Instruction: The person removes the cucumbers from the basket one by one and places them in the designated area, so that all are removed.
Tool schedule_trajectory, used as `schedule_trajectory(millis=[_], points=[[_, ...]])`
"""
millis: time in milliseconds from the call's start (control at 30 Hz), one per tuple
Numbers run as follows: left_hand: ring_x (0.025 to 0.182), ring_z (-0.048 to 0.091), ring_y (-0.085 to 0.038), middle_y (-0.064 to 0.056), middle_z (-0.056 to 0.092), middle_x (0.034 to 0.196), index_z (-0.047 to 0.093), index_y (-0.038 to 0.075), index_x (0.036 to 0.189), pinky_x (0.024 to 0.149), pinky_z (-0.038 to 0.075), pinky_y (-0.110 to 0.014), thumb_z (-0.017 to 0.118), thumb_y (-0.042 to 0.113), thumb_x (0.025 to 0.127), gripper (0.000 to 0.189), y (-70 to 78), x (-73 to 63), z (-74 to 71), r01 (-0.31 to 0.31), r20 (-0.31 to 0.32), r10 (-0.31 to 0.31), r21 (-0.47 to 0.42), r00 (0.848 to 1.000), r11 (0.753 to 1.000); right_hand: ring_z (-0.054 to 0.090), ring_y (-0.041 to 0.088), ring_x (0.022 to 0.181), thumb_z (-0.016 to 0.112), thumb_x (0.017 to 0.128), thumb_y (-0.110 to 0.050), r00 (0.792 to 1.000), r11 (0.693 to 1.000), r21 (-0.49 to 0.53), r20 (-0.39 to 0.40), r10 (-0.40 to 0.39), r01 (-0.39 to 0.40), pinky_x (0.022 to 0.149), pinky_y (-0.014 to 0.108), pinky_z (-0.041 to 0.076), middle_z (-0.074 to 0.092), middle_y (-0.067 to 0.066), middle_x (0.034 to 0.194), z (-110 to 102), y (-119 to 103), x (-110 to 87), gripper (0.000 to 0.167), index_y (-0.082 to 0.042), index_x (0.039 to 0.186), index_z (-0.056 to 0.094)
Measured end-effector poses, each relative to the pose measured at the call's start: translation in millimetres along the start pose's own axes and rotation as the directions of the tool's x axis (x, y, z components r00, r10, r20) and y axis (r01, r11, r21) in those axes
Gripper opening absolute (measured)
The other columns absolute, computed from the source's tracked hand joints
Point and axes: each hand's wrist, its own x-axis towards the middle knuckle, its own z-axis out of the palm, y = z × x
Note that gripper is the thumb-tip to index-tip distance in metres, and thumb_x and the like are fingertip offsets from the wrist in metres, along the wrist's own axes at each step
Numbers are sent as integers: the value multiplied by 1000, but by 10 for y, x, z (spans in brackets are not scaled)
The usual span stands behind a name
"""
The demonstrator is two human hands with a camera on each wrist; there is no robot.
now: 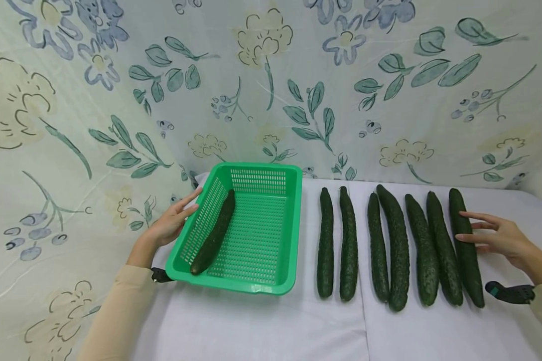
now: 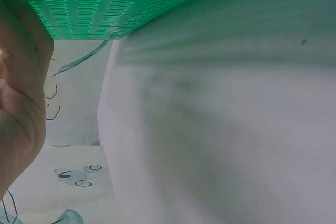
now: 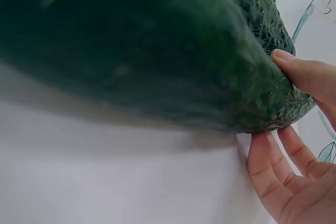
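Observation:
My right hand holds the rightmost cucumber near its middle. In the right wrist view the thumb lies on its upper side and the fingers touch its lower side. My left hand rests against the outer left wall of a green plastic basket, fingers extended along it just below the rim. One dark green cucumber lies inside, along the basket's left wall. From the left wrist, the basket's slotted wall shows above, with the left hand beside it.
Several more cucumbers lie lengthwise in a row between basket and right hand, among them a slim one nearest the basket and a curved one mid-row. A white cloth covers the table. A flower-patterned curtain hangs behind.

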Motion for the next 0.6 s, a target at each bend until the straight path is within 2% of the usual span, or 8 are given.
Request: schedule_trajectory(millis=[200,433,600], points=[[55,60,-11,-13,71,107,10,28,162,59,53,-27,39,27,110,60,-4,-1,-12,-7,25,8,-10,1000,1000,48,-6,83,75,92,-31,1000,1000,7,10,0,0,66,30,56,22,47,140,23,-25,-16,73,-35,155,37],[69,68,-14,-21,64,126,12,30,162,64,56,-30,38,27,110,58,6,-8,1,-4,18,4,-6,1000,1000,56,9,89,75,92,-34,1000,1000,-11,12,13,-13,66,31,56,22,47,140,-1,-29,-8,74,-36,155,36],[71,69,-15,-22,61,130,10,27,163,65,56,-30,37,26,111,59,10,-10,-1,0,16,0,-11,1000,1000,54,-3,82,75,92,-36,1000,1000,7,11,15,-16,67,33,57,23,46,141,-17,-30,-2,76,-34,156,34]])
